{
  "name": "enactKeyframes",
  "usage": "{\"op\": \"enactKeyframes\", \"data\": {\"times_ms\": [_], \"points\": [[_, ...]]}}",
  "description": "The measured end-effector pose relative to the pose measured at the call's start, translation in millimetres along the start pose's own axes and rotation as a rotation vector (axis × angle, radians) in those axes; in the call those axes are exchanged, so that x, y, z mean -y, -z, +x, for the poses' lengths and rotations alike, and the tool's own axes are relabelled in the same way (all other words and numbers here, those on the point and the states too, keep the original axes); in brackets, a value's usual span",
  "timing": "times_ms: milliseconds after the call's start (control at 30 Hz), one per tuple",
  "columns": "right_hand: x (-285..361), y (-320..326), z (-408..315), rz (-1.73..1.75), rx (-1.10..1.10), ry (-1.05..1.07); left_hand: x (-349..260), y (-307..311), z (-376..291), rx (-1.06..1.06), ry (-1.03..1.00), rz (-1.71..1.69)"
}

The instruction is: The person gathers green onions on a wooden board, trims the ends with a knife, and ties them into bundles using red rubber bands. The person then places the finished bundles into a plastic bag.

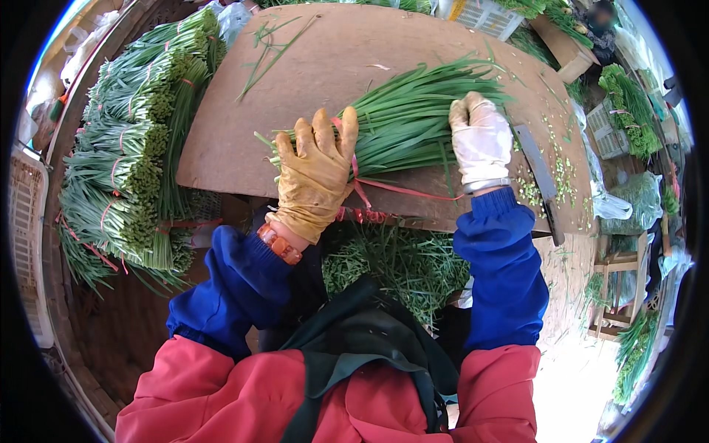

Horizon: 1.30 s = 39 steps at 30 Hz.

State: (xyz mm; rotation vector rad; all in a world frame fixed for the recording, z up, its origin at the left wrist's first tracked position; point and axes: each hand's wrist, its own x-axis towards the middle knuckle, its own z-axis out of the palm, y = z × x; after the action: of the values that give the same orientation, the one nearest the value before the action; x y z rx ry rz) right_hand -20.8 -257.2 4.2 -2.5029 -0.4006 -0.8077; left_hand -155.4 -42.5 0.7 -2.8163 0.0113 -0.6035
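Note:
A bunch of garlic chives lies across the wooden board in front of me, stems to the left and leaf tips to the right. Pink plastic string runs around its stem part, and a loose tail trails right along the board's near edge. My left hand, in a yellowed glove, holds the stem end from above with its fingers spread over it. At the leaf tips, my right hand, in a white glove, has its fingers curled on the leaves. A broad-bladed knife lies just right of that hand.
Tied chive bundles are stacked left of the wooden board. Loose leaves and chopped bits are scattered on it. Trimmings heap below its near edge. Plastic crates and a wooden stool stand right; a person is far right.

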Motion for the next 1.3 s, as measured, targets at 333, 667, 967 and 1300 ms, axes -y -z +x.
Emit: {"op": "enactKeyframes", "data": {"times_ms": [333,667,967,1300], "points": [[-73.4,21.5,11.6,0.314,0.097,-0.446,0.7,-5.1,-2.5,-0.035,0.008,-0.013],[-52.9,-8.1,7.6,0.408,0.078,-0.271,-0.4,-0.1,0.6,-0.003,0.009,-0.022],[-80.4,-34.0,9.1,-0.245,-0.151,-0.053,-1.0,-0.4,-0.8,-0.015,-0.004,-0.014],[-25.0,61.1,-2.8,0.034,0.05,-0.325,4.9,-9.9,-2.6,-0.08,0.018,0.019]]}}
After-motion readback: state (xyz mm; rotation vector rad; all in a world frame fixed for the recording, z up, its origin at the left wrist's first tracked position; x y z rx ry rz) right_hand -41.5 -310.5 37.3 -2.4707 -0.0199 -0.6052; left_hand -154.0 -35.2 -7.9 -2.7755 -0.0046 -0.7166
